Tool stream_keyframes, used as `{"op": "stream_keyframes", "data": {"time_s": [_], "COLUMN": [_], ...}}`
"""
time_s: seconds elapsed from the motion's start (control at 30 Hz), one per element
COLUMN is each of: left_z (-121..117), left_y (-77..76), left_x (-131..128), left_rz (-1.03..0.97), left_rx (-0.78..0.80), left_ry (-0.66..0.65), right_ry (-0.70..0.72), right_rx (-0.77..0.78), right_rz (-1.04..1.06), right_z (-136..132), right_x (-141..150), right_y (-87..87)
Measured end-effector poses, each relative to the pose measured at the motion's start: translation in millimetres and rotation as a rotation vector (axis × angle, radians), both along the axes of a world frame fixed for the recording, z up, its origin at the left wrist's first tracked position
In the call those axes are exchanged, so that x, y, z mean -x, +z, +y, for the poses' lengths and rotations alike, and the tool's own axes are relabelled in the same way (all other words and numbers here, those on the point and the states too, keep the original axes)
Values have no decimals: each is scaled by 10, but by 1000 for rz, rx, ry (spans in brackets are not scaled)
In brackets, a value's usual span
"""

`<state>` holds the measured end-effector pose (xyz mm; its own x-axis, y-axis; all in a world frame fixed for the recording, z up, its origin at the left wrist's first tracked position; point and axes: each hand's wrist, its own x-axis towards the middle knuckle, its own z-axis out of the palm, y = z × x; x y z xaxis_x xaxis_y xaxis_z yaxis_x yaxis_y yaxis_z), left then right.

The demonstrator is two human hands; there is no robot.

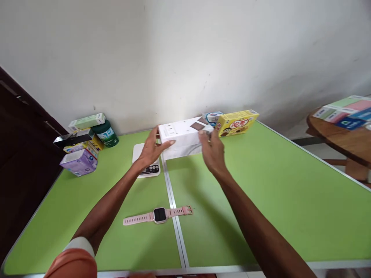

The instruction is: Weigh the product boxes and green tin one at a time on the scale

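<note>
Near the back of the green table, my left hand (151, 150) and my right hand (213, 153) grip a white cardboard box (182, 131) by its two ends. Brown squares and small print mark its surface. Below its printed side is a paler white part (182, 150); whether it belongs to the same box I cannot tell. A white digital kitchen scale (155, 170) lies partly hidden behind my left hand and wrist. Closer to me, a smartwatch (159, 215) with a pink strap lies stretched out across the table's metal seam.
A yellow snack box (237, 123) and a blue-and-white box (212, 116) stand right of my hands. At the back left are a dark green tub (106, 133), a purple pack (79, 162) and several small boxes. A wooden stool (333, 133) with colourful boxes stands beyond the table's right edge.
</note>
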<state>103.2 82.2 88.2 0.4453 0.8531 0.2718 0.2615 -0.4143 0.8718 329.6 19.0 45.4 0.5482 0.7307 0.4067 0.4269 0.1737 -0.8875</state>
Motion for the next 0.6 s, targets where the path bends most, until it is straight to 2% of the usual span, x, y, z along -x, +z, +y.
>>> {"op": "stream_keyframes", "data": {"time_s": [0.07,0.13,0.27,0.37,0.5,0.6], "left_z": [74,150,282,375,453,415], "left_y": [65,52,-129,-282,-458,-678], "left_x": [428,799,1270,1377,1356,1345], "left_rz": [7,10,-34,-70,-76,-127], "left_rx": [-58,-70,-2,32,3,-43], "left_ry": [90,138,185,201,228,277], "right_ry": [113,196,294,290,297,295], "right_rx": [-30,-23,4,-9,-17,0], "right_rz": [6,13,11,-17,-22,27], "right_z": [224,411,600,616,566,529], "right_x": [404,771,1259,1361,1288,1187], "right_y": [26,-10,-165,-246,-320,-498]}}
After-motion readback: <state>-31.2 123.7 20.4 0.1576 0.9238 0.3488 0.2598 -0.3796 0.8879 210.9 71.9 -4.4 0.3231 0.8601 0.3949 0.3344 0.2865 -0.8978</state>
